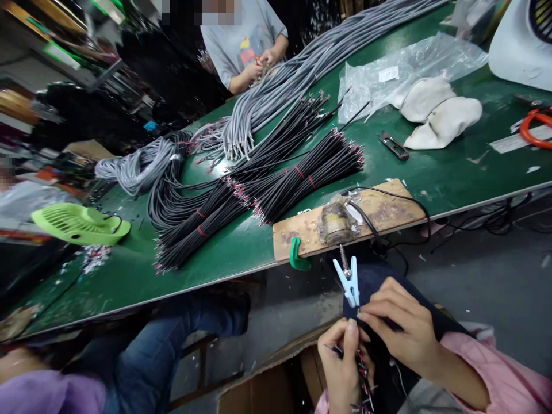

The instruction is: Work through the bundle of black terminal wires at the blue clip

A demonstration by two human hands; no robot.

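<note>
My left hand [342, 362] is closed round a small bunch of thin black wires [362, 382] with red and white ends, held low over my lap. My right hand [401, 325] pinches the top of that bunch just below a light blue clothes peg [350, 280]. The peg hangs under a wooden board [345, 218] clamped to the table edge by a green clamp [297, 256]. A soldering iron tip [344, 256] pokes down from the board beside the peg.
The green table [452, 172] carries bundles of black wires [276, 184], grey cables [302, 75], a plastic bag [401, 69], white gloves [435, 112], cutters [393, 145] and a green fan cover [80, 223]. A person in a grey shirt [245, 43] works opposite. Another person's jeans [172, 345] are at left.
</note>
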